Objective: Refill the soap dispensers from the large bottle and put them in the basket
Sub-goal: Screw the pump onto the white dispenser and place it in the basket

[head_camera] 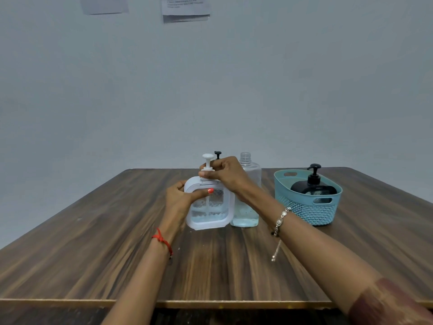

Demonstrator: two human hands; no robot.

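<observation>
You've got one black pump dispenser (312, 186) in the teal plastic basket (307, 211) already, left hand (180, 199) gripping the white square clear-windowed dispenser (209, 205) while your right hand (225, 173) pinches its pump collar, another still waiting behind.

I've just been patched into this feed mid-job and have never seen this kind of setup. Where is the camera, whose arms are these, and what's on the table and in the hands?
There is no machine here: one wide camera sits on a person's head, looking forward and down, so the two arms reaching in are that person's own. The left hand steadies a white soap dispenser standing on the wooden table; it is partly filled with clear liquid. The right hand grips the collar of its white pump, whether tightening or loosening I cannot tell. Just beside it stands the large clear bottle, uncapped. A black pump top peeks out behind the hands. On the right, a teal basket holds a black dispenser.
</observation>
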